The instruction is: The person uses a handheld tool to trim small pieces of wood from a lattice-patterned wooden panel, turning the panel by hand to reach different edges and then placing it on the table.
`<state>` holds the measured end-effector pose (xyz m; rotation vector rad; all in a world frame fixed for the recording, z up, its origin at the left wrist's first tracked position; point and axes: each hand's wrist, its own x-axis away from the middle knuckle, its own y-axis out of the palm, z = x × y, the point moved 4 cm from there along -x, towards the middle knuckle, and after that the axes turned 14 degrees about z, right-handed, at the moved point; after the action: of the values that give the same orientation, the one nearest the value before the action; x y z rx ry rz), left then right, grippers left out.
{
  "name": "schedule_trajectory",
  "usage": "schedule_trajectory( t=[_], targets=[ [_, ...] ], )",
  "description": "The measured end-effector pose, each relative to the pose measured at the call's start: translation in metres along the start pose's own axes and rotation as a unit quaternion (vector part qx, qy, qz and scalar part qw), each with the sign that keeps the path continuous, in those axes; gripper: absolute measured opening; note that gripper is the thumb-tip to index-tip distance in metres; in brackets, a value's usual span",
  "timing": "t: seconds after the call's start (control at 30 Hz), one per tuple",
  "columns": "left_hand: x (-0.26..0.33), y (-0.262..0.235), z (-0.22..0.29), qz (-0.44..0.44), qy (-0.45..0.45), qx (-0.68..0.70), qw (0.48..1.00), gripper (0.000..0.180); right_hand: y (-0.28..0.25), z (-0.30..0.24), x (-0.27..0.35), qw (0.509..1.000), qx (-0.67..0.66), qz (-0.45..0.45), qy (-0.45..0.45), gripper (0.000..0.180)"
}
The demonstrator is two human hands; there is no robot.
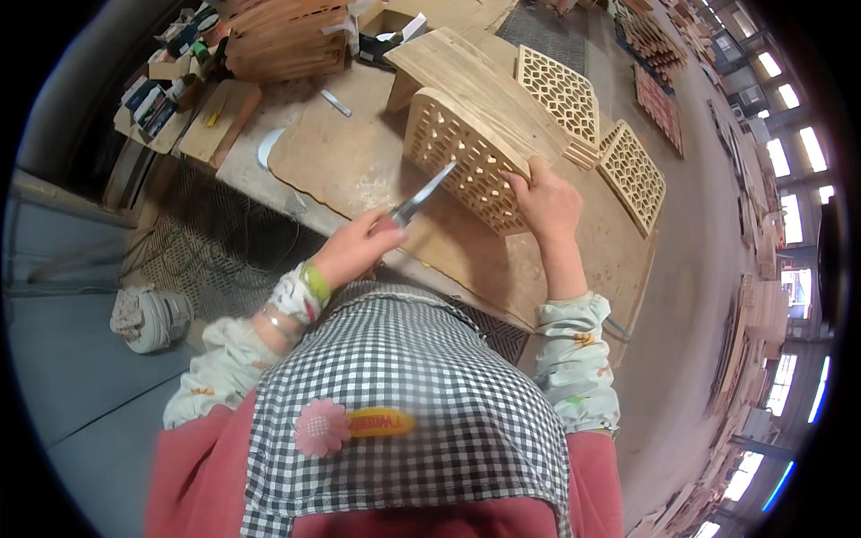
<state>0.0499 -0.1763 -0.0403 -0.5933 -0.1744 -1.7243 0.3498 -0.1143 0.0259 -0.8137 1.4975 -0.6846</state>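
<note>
At the far left, a round white bucket [170, 325] with a crumpled pale cloth over it stands on the floor. Above it, at the far left end of the work area, small boxes [148, 109] sit in a cluttered group, with a tall stack of reddish-brown wooden boards [282, 43] to their right. A flat, pale round disc [266, 151] lies at the left edge of the brown, dust-marked tabletop [327, 166], and a short, narrow whitish strip [336, 102] lies flat farther back. The left hand [354, 251] is in front of the tabletop, its fingers closed around the reddish handle of a slim tool with a long grey metal blade [425, 194]. The blade points up and right, its tip in front of a light wooden panel pierced with a lattice pattern [459, 143]; whether they touch cannot be told. This panel stands tilted on edge over the middle of the tabletop, with a long, plain light wooden board [480, 82] just behind it. The right hand [549, 204] grips the panel's right end, thumb on the near face. Beyond, to the right, lie a pale wooden panel with angular openings [558, 97] and a similar rounded-corner lattice panel [633, 177].
</note>
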Motion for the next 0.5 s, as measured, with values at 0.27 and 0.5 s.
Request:
schedule_trajectory(
  t=[0.27,0.5],
  targets=[
    [0.008,-0.016,-0.076,-0.005,-0.077,-0.005,0.997,0.047,-0.102,0.002,-0.030,0.992,-0.103,0.058,0.052,0.028],
    [-0.005,-0.005,-0.087,-0.038,-0.071,-0.031,0.996,0.048,-0.168,0.011,-0.046,0.956,-0.228,0.159,0.090,0.019]
  ],
)
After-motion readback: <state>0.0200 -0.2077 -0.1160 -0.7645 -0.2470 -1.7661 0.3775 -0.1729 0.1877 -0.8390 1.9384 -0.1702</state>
